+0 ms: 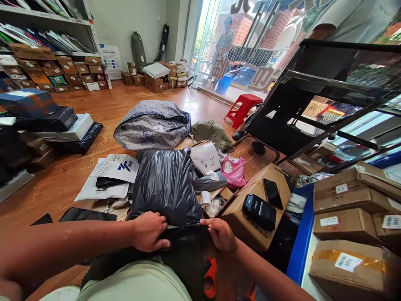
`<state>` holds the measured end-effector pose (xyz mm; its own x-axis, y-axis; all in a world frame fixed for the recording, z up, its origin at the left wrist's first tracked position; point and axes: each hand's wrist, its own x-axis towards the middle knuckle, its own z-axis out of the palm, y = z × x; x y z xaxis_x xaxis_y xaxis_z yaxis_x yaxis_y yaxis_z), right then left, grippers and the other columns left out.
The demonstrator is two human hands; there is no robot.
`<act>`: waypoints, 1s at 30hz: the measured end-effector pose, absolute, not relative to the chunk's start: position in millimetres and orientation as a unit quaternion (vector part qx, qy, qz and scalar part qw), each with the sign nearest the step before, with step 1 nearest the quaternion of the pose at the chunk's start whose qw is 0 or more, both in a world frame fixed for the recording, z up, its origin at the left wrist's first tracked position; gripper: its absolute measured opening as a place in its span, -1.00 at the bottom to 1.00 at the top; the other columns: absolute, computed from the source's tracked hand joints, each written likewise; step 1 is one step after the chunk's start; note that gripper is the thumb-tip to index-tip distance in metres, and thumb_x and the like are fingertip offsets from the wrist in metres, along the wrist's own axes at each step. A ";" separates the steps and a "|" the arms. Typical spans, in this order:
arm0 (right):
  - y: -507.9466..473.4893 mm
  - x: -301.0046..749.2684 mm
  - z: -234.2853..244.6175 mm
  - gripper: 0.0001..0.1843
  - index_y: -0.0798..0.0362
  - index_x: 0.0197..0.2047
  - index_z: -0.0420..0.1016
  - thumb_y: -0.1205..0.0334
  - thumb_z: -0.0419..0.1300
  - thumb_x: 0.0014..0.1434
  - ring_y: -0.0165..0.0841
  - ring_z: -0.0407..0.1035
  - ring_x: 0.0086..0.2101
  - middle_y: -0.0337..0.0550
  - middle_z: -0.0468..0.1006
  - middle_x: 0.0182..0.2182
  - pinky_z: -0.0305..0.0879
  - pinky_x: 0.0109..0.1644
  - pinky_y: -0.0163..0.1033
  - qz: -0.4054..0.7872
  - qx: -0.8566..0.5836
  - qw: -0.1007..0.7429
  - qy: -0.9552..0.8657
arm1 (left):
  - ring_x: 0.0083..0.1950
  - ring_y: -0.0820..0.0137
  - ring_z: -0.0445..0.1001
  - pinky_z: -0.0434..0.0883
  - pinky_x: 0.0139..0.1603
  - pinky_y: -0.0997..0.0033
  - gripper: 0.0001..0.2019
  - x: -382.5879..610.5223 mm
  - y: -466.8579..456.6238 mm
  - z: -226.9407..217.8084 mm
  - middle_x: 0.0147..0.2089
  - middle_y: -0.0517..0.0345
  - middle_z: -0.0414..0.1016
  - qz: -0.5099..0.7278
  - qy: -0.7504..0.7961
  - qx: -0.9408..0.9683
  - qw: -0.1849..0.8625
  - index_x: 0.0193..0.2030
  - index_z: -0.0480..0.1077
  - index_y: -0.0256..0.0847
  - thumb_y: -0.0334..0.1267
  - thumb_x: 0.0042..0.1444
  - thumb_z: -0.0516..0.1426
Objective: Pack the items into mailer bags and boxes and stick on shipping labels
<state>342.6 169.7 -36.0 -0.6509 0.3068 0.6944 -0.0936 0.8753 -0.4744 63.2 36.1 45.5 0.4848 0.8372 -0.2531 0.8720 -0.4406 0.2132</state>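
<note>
A stuffed black plastic mailing bag (164, 179) lies across my lap, its near edge toward me. My left hand (152, 231) has its fingers curled over the left part of that edge, thumb below. At the right corner my right hand (220, 234) pinches the plastic between thumb and fingers. A narrow pale strip shows along the edge between the hands. Below my right hand is an orange tool (210, 276), whose kind I cannot make out. White mailing bags (108, 177) lie left of the black bag.
To the right, a cardboard box (260, 188) carries a black label printer (259, 212) and a phone (272, 193). Boxes (347, 259) stack beside a blue edge (302, 234). A large grey bundle (153, 125), pink parcel (233, 170), red stool (242, 109) and tilted black chair (307, 104) stand beyond.
</note>
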 end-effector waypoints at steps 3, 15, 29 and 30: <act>163.1 344.4 -44.4 -0.62 -0.08 0.05 0.19 0.48 0.00 0.21 -0.26 0.55 -0.14 -0.06 0.64 -0.14 0.54 -0.14 -0.11 0.242 -0.066 0.421 -0.871 | -0.29 0.08 0.56 0.46 -0.31 0.16 -0.46 87.5 48.5 38.4 -0.32 -0.22 0.54 -0.074 0.602 0.782 0.142 -0.28 0.51 -0.36 0.08 0.23 -0.09; 163.2 351.7 -64.9 -0.77 -0.08 -0.09 0.23 0.41 0.01 0.22 -0.26 0.55 -0.13 -0.12 0.65 -0.18 0.53 -0.10 -0.07 0.267 -0.091 0.417 -0.864 | -0.33 0.15 0.58 0.45 -0.38 0.26 -0.74 104.5 74.2 5.6 -0.43 -0.23 0.55 -0.108 0.659 0.730 0.146 -0.38 0.57 -0.36 -0.33 0.17 0.06; 154.9 322.8 -71.0 -0.92 -0.06 -0.19 0.31 0.19 0.02 0.31 -0.29 0.47 -0.47 -0.21 0.52 -0.47 0.41 -0.42 -0.22 0.261 -0.358 0.450 -0.776 | -0.33 0.13 0.55 0.44 -0.37 0.21 -0.75 91.1 51.9 -14.9 -0.35 -0.24 0.54 -0.112 0.502 0.852 0.102 -0.30 0.48 -0.40 -0.42 0.18 -0.02; 158.6 317.4 -69.4 -0.90 -0.05 -0.21 0.33 0.18 0.03 0.31 -0.30 0.46 -0.48 -0.21 0.51 -0.47 0.40 -0.42 -0.23 0.259 -0.366 0.440 -0.778 | -0.33 0.14 0.55 0.45 -0.36 0.22 -0.77 89.0 51.9 -13.0 -0.35 -0.22 0.55 -0.110 0.488 0.860 0.101 -0.31 0.49 -0.39 -0.43 0.16 -0.01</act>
